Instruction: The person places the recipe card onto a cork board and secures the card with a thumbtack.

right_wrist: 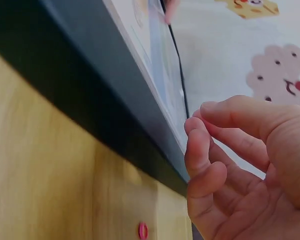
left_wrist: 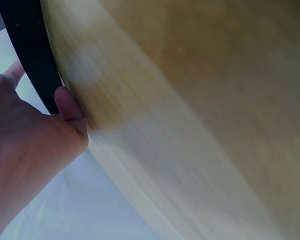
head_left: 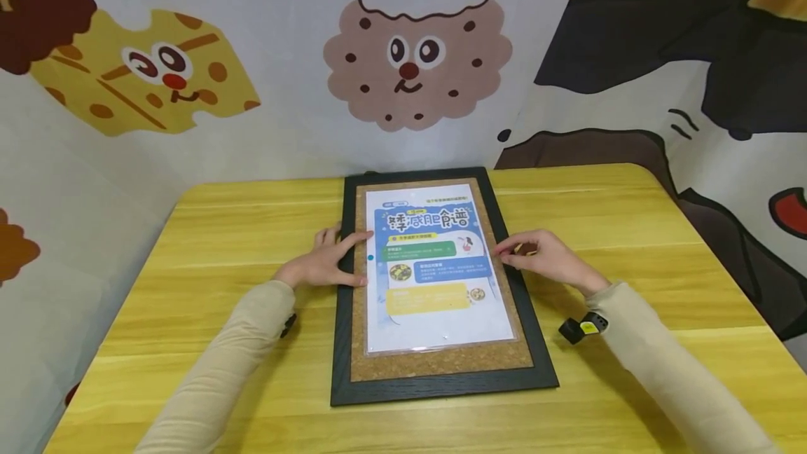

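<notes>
A black-framed cork board (head_left: 441, 357) lies on the table, bearing a printed sheet (head_left: 410, 331) in a clear cover, with blue, green and yellow panels. A small blue dot, perhaps a pushpin (head_left: 370, 257), sits at the sheet's left edge. My left hand (head_left: 321, 261) rests over the board's left side, thumb and index finger spread apart and touching near the sheet's edge. At the right edge of the sheet is my right hand (head_left: 545, 258), its thumb and index fingertips (right_wrist: 202, 112) brought together. Whether something tiny lies between them cannot be seen.
The yellow wood-grain table (head_left: 630, 230) extends around the board. Behind it hangs a white backdrop (head_left: 284, 139) with cartoon cheese and biscuit figures. A small pink ring-like thing (right_wrist: 143, 231) shows low in the right wrist view. A black wrist device (head_left: 583, 326) hangs at the right cuff.
</notes>
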The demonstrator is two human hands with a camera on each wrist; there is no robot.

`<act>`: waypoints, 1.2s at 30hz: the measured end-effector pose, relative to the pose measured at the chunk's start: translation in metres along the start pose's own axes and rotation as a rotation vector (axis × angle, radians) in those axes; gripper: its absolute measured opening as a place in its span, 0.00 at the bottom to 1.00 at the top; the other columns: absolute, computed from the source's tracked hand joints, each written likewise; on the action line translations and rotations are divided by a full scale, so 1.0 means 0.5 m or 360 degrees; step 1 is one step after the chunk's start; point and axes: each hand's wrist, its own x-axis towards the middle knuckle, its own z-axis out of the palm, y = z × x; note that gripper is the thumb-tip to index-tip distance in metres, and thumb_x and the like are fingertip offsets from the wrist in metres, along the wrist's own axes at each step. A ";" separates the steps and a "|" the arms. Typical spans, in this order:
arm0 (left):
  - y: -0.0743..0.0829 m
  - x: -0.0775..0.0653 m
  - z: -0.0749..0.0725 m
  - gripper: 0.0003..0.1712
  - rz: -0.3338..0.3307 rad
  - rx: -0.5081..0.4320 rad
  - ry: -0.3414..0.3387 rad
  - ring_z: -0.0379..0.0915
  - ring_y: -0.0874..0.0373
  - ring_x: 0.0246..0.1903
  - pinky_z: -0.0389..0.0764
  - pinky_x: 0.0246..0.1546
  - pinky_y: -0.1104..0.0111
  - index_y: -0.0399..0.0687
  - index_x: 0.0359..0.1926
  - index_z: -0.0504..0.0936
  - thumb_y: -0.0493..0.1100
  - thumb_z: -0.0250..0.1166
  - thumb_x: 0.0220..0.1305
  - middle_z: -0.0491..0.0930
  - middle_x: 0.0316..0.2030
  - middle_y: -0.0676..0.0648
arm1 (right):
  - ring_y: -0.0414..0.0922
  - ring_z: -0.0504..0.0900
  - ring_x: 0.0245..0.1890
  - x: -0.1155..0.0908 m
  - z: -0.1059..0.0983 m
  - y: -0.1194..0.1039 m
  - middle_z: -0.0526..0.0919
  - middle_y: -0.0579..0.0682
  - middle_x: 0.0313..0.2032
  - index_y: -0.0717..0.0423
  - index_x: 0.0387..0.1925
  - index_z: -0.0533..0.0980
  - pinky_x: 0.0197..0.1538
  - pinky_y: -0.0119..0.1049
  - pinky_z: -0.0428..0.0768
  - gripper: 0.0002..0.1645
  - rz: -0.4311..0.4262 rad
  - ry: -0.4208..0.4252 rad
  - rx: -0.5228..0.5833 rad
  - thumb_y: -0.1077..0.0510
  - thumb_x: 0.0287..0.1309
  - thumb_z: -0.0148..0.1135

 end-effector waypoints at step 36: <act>0.002 0.000 0.003 0.52 0.0009 -0.0002 0.0011 0.22 0.32 0.68 0.48 0.57 0.29 0.60 0.75 0.50 0.60 0.69 0.57 0.27 0.71 0.28 | 0.42 0.80 0.39 -0.066 -0.056 0.104 0.81 0.65 0.48 0.69 0.52 0.77 0.32 0.32 0.75 0.17 0.0236 0.0212 0.0064 0.65 0.63 0.60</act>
